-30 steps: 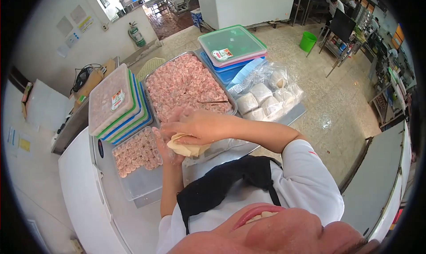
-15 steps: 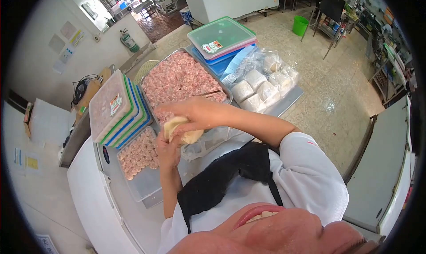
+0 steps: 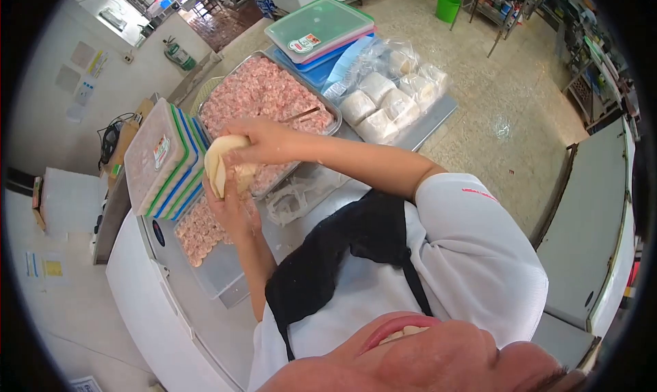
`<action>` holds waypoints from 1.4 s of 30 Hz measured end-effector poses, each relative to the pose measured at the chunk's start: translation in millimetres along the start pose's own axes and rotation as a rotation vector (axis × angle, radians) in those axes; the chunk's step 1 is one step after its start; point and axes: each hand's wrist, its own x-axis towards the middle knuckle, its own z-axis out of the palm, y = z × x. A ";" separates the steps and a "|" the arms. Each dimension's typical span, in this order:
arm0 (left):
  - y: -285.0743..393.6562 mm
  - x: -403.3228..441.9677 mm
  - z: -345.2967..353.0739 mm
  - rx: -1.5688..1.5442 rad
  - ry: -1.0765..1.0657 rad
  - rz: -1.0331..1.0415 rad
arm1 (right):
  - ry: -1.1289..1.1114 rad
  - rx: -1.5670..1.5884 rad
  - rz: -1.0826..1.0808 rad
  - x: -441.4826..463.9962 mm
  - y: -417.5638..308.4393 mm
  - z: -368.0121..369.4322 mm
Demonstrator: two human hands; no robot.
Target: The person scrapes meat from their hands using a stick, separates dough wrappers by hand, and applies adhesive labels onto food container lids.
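Both hands hold a stack of pale round dough wrappers (image 3: pixel 220 160). My right hand (image 3: pixel 263 143) grips it from the far side, with the thumb on the stack. My left hand (image 3: pixel 236 210) supports it from below, fingers closed around its lower part. The hands are above the near-left edge of a metal tray of minced meat (image 3: pixel 256 91), where a thin flat stick (image 3: pixel 301 115) lies in the mince. Below my left hand, a clear plastic box (image 3: pixel 222 282) contains rows of small meat-filled pieces (image 3: pixel 198 238), partly hidden by the hand.
Lidded boxes (image 3: pixel 161 156) are stacked at the left. More boxes with a green lid (image 3: pixel 321 26) stand behind the tray. A clear bag of white wrapped packs (image 3: pixel 376 108) lies at the right, and a crumpled plastic bag (image 3: pixel 291 201) lies near the apron.
The hands have moved left with the wrappers, which now stand tilted with their round faces showing. The whole view has shifted slightly, so surroundings sit higher and further left.
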 end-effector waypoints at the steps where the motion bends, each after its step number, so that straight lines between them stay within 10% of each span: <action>1: -0.5 -0.4 1.7 -0.020 -0.006 -0.009 | 0.027 -0.036 -0.048 3.1 4.5 0.7; 9: 8.2 -5.7 19.2 -0.304 -0.267 -0.170 | 0.239 -0.163 0.055 -8.4 10.4 -26.7; 15: -31.6 6.4 -11.0 -0.949 -0.264 -0.404 | -0.080 -0.492 -0.225 -31.2 -41.2 -0.1; 20: -62.7 7.3 -23.9 0.003 -0.294 0.010 | -0.170 -0.309 -0.277 -30.2 -52.3 -12.2; 23: -70.9 6.5 -16.5 -0.149 -0.250 -0.088 | -0.208 -0.311 -0.263 -29.3 -55.7 -24.0; 25: -62.7 12.5 -11.0 -0.913 -0.379 -0.382 | -0.222 -0.348 -0.238 -27.7 -53.8 -27.1; 42: -20.8 50.6 -25.0 -0.436 -0.356 -0.303 | 0.120 -0.331 -0.076 -5.4 -8.2 -1.5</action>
